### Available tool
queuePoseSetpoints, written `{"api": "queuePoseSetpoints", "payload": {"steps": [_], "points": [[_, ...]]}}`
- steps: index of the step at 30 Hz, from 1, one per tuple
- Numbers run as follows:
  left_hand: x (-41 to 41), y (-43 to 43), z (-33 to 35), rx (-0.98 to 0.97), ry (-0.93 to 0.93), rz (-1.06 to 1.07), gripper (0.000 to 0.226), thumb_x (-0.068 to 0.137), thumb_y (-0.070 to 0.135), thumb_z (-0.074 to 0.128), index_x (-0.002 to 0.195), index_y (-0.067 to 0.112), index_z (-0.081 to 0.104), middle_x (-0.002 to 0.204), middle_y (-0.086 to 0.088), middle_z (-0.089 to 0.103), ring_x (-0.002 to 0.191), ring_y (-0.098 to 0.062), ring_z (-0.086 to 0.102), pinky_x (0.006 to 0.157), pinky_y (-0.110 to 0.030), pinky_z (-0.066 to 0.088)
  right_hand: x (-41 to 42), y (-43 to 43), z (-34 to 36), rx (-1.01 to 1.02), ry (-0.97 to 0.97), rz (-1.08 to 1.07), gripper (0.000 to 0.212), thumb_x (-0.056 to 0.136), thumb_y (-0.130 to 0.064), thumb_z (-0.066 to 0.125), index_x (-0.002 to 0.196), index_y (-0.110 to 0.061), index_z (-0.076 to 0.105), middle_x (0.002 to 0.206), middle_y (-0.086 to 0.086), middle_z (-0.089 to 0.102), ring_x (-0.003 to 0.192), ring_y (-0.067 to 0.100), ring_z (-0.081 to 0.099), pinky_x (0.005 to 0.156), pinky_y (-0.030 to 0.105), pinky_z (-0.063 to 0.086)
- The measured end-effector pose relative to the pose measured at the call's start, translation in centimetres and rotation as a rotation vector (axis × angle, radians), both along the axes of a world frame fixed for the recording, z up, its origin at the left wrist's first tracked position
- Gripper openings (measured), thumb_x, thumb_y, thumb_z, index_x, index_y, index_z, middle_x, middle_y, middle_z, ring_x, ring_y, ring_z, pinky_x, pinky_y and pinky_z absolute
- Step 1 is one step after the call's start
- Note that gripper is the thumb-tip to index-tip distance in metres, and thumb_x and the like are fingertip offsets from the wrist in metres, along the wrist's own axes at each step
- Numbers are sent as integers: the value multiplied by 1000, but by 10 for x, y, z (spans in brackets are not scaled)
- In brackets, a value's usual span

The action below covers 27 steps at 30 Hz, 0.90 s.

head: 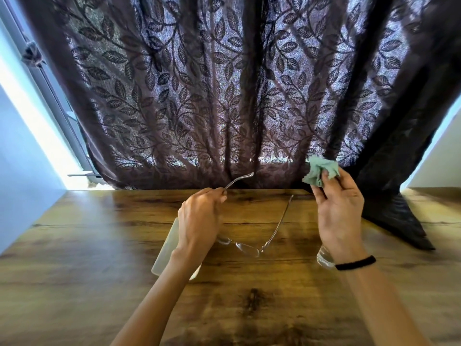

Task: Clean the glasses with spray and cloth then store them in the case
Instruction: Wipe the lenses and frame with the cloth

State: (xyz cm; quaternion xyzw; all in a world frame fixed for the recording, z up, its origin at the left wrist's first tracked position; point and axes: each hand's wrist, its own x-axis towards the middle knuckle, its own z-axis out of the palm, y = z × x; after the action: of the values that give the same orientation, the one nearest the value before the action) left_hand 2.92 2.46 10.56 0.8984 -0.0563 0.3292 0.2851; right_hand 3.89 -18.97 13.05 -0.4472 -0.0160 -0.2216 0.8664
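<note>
While the white case (166, 248) lies on the wooden table (74, 245) under the left wrist, left hand (199, 221) pinches one temple of the glasses (246, 248), lenses low by the tabletop. Right hand (341, 211) grips the crumpled green cloth (319, 171) at its fingertips, apart from the glasses. Spray bottle (324, 258) stands under the right wrist.

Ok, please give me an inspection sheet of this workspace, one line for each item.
Surface: wooden table, brown grain.
Job's things: glasses, arms unfolded; green cloth, crumpled; white case under the left forearm; clear bottle, half hidden by the right wrist.
Clutter: nothing seen.
Hands: left hand pinches one glasses arm; right hand holds the cloth.
Cables: nothing seen.
Surroundings: dark leaf-pattern curtain behind the table; window at left.
</note>
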Motion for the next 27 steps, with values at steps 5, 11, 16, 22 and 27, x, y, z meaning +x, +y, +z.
{"api": "queuePoseSetpoints", "payload": {"steps": [5,11,16,22,27], "points": [[4,3,1,-159,33,-14,13,85,13,65,94,11,74,89,-3,74,76,-19,68,67,-32,52,-4,0,-18,-27,116,46,24,89,-1,49,111,-5,57,102,4,63,105,22,55,98,34,44],[5,3,4,-235,43,-28,11,85,12,65,90,12,74,79,-2,74,69,-23,66,62,-35,53,-11,20,-33,-108,93,91,33,69,-18,61,101,-16,64,90,-7,73,91,10,66,81,21,54],[7,4,4,-245,60,-12,11,85,12,65,90,13,74,76,-2,73,70,-24,67,63,-34,53,-11,25,-33,-166,46,80,30,68,-17,62,97,-19,66,89,-5,74,85,8,67,71,17,54],[6,2,5,-351,117,-48,12,85,11,64,90,15,74,70,4,71,67,-15,65,67,-36,55,-10,23,-26,-437,-48,2,27,77,-7,65,100,-20,67,101,7,70,89,14,68,73,20,56],[10,-2,7,-670,206,-108,10,85,8,64,88,11,73,66,-1,69,59,-9,60,68,-30,55,-9,24,-31,-453,-13,-92,25,81,-3,63,100,-19,66,95,10,71,83,26,69,76,33,58]]}}
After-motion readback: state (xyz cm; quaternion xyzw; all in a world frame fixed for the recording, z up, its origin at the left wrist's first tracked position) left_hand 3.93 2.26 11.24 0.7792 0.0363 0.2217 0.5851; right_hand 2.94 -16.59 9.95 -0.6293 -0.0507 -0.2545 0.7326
